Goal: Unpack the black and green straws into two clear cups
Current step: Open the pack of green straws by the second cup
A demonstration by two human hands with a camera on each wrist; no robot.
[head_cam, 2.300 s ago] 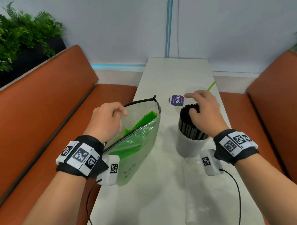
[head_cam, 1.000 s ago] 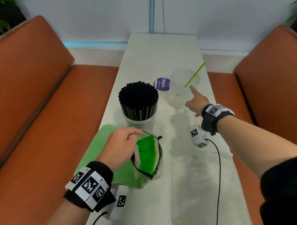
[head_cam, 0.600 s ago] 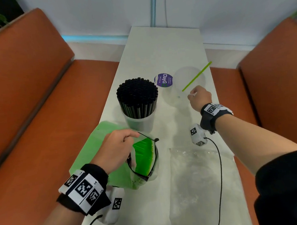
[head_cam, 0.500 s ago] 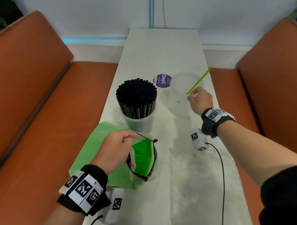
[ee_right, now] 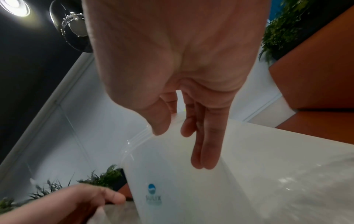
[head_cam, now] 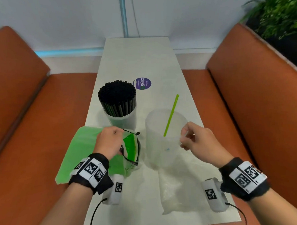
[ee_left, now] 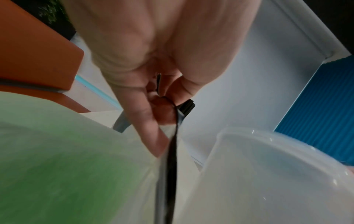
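Note:
A clear cup [head_cam: 122,119] packed with black straws [head_cam: 117,95] stands mid-table. Nearer me, a second clear cup [head_cam: 155,129] holds a single green straw [head_cam: 171,114]. My right hand [head_cam: 184,136] pinches this cup's rim on its right side; the right wrist view shows thumb and fingers [ee_right: 203,151] at the rim of the cup [ee_right: 191,189]. My left hand [head_cam: 118,132] grips the black zip edge of a plastic bag [head_cam: 130,146] of green straws, just left of that cup. In the left wrist view the fingers [ee_left: 153,128] pinch that black strip [ee_left: 172,151].
A flat clear plastic bag [head_cam: 180,185] lies on the white table [head_cam: 137,57] near me. A round purple label [head_cam: 143,83] lies behind the cups. Orange benches [head_cam: 22,111] flank the narrow table; a plant [head_cam: 280,12] stands at the far right.
My right hand has drawn the cup with the green straw back toward me, so it now stands beside the bag. My left hand has kept its hold on the bag.

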